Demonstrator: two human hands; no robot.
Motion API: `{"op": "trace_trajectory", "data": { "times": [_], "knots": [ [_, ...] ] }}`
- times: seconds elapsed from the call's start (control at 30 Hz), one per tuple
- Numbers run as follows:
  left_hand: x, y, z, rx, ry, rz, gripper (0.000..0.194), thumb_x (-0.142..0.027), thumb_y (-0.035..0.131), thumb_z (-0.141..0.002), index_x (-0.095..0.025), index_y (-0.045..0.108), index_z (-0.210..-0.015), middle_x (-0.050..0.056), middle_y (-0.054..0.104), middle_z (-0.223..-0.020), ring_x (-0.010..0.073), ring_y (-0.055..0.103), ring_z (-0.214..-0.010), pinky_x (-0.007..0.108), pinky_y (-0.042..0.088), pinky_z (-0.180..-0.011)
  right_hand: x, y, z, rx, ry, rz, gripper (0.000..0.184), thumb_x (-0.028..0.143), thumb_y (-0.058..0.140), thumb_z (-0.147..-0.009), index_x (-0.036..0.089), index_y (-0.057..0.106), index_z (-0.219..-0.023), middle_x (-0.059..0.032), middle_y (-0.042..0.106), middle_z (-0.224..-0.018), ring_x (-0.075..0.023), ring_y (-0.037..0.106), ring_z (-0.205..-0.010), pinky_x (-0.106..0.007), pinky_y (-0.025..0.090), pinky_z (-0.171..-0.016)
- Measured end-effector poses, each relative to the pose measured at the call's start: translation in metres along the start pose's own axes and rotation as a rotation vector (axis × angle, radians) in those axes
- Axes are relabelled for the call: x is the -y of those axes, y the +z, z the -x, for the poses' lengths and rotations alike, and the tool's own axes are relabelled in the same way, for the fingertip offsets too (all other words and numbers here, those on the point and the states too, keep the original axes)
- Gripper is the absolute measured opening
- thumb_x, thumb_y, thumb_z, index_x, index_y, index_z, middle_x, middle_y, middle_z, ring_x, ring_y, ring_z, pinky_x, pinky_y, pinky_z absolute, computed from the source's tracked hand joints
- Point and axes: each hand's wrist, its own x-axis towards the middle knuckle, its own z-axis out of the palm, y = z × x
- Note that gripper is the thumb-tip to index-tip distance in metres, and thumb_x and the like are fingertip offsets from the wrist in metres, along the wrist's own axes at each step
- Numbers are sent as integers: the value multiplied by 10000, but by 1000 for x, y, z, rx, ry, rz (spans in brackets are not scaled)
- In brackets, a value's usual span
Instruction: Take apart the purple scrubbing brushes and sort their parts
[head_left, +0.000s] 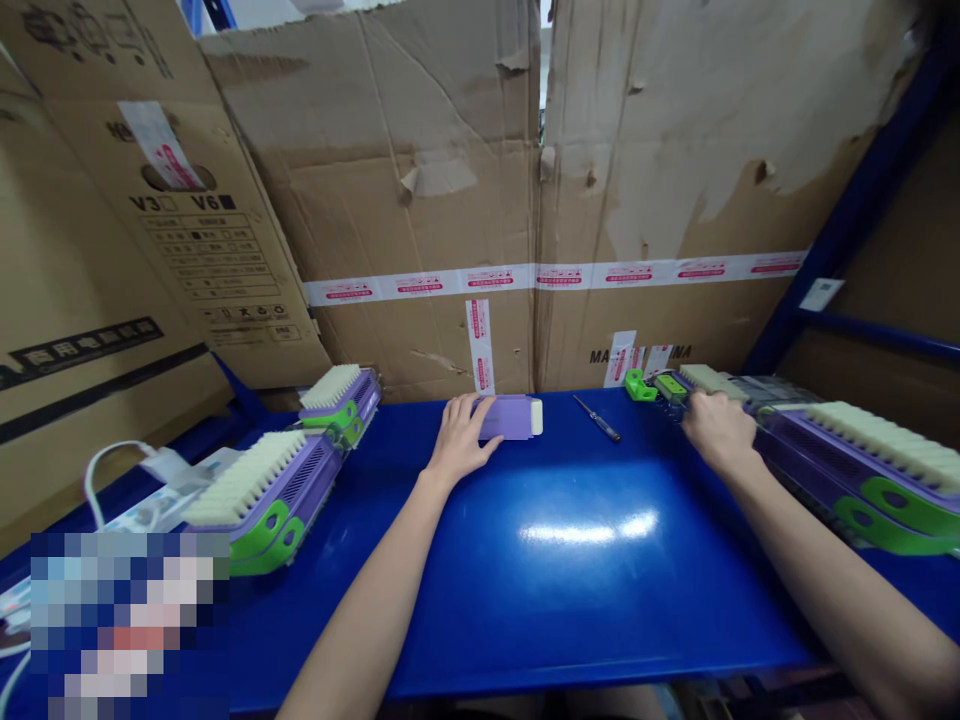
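Observation:
Under my left hand (463,437) lies a purple rectangular piece with a cream end (514,417), flat on the blue table. My left fingers rest over its left part, thumb along the near edge. My right hand (720,425) is closed at the right, beside a purple unit with a ridged cream pad and green end (862,460). What its fingers hold, if anything, is hidden. Just left of that hand are a small green part (640,386) and a green-and-dark piece (670,386). Between my hands lies a slim screwdriver (598,418).
Two more purple units, a nearer one (262,490) and a farther one (341,405), stand on the left of the blue table (600,600). A white power strip with a plugged-in charger (169,468) is beside them. Cardboard walls (420,200) close the back; a blue post (832,210) rises right.

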Motion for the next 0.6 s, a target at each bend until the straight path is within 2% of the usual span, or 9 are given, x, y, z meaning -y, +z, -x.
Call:
{"op": "trace_trajectory", "data": {
  "times": [0.1,0.2,0.27,0.4,0.5,0.6],
  "knots": [
    [0,1,0,1,0,-14,577,-393,622,-797,-177,429,-1296,137,480,-1235,289,428,-1160,446,351,-1011,10,-4,1,-94,-43,-42,363,278,415,-888,56,597,-1110,-275,603,-1021,-396,591,-987,-417,479,-686],
    [-2,4,0,-18,4,-49,559,-398,637,-790,-182,447,-1270,142,485,-1230,295,436,-1155,454,361,-997,31,-8,2,-149,-128,-205,389,364,407,-902,104,616,-1102,-224,646,-1002,-349,625,-939,-407,478,-720],
    [-4,6,-1,-28,10,-80,521,-385,642,-791,-182,470,-1238,142,493,-1219,298,443,-1150,453,370,-984,51,-8,6,-118,-215,-378,373,389,420,-902,142,628,-1089,-167,680,-972,-295,645,-914,-371,478,-755],
    [-9,5,-1,-27,11,-131,427,-346,639,-800,-183,515,-1175,137,519,-1188,294,470,-1119,443,396,-947,94,-3,22,58,-500,-706,364,409,449,-901,164,617,-1111,-94,702,-969,-211,653,-903,-303,479,-801],
    [-12,5,-1,-28,11,-161,423,-346,637,-800,-183,523,-1174,142,529,-1183,296,485,-1096,445,406,-929,117,4,33,124,-657,-775,448,423,508,-872,158,540,-1232,-89,689,-1030,-200,644,-934,-304,482,-827],
    [-13,6,0,-50,1,-186,468,-369,628,-804,-172,506,-1211,156,523,-1197,299,489,-1094,445,408,-928,124,9,35,50,-692,-713,468,402,508,-878,151,505,-1273,-109,656,-1111,-209,613,-1008,-322,465,-882]
  ]
}}
